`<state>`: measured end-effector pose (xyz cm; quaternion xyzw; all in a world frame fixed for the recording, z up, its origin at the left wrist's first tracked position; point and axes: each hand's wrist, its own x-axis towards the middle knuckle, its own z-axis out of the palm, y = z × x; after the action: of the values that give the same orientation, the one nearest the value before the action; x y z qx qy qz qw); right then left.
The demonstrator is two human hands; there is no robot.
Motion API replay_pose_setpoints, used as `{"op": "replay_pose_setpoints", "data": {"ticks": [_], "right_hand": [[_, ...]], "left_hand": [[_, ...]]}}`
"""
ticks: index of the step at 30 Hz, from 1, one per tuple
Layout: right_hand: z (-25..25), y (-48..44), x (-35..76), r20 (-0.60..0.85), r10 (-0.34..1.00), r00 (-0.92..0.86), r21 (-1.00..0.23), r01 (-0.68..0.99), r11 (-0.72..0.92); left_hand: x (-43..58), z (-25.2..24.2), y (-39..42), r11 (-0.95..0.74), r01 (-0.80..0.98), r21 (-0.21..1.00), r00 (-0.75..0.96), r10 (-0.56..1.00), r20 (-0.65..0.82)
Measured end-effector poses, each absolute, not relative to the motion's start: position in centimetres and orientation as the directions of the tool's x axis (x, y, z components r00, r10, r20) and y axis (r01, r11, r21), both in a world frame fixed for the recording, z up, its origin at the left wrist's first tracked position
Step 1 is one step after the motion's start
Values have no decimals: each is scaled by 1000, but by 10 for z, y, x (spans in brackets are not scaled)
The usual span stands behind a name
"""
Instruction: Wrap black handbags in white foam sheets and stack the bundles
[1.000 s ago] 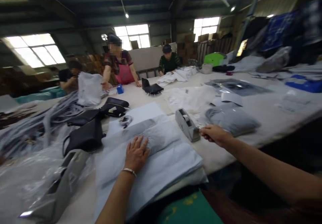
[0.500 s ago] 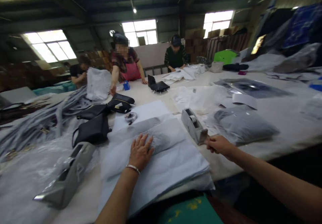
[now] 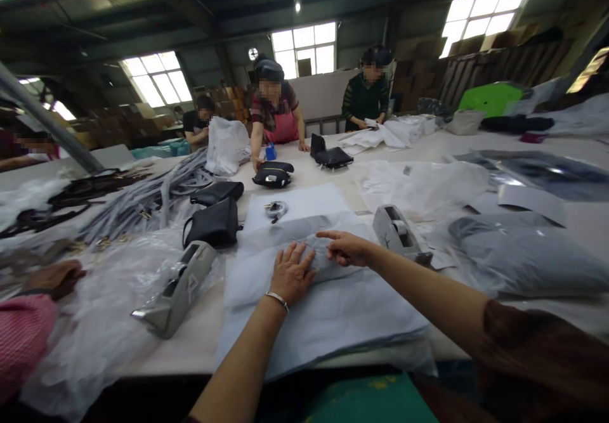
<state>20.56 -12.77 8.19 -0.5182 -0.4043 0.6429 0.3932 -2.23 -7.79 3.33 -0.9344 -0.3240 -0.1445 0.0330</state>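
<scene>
My left hand (image 3: 292,274) lies flat with its fingers spread on a folded bundle in white tissue paper (image 3: 352,312). Just right of it, my right hand (image 3: 347,248) hovers over or touches the bundle. Its index finger points left while the other fingers curl in; I cannot make out whether anything is between them. Beyond the bundle, a small coiled strap with metal fittings (image 3: 276,209) rests on the paper. A grey tape dispenser (image 3: 399,233) stands behind my right forearm, and a second tape dispenser (image 3: 178,293) is to the left.
Black bags (image 3: 216,223) lie left of the paper, near grey wrapped straps (image 3: 166,179) and clear plastic (image 3: 114,296). A grey plastic-wrapped package (image 3: 528,255) sits at right. Co-workers stand across the table; a co-worker's hand (image 3: 59,278) reaches in at far left.
My right hand has left the tape dispenser's cutter end and come left over the paper bundle. My left hand stays on the paper. The view has turned left.
</scene>
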Motion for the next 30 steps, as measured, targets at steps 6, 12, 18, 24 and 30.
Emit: {"op": "replay_pose_setpoints", "data": {"ticks": [6, 12, 18, 24, 30], "right_hand": [[75, -95, 215, -405, 912, -63, -914, 22, -404], [66, -82, 204, -318, 945, 69, -938, 119, -325], [63, -80, 189, -184, 952, 243, -860, 429, -276], [60, -79, 184, 20, 966, 257, -750, 643, -156], [55, -85, 179, 131, 955, 267, -634, 763, -126]], "left_hand": [[-22, 35, -79, -789, 613, 43, 746, 596, 297], [-22, 34, -79, -789, 613, 44, 742, 594, 310], [-22, 32, -78, -793, 608, 41, 746, 589, 309], [-23, 32, -78, -789, 612, 42, 742, 592, 314], [-23, 31, -77, -789, 613, 40, 741, 591, 317]]}}
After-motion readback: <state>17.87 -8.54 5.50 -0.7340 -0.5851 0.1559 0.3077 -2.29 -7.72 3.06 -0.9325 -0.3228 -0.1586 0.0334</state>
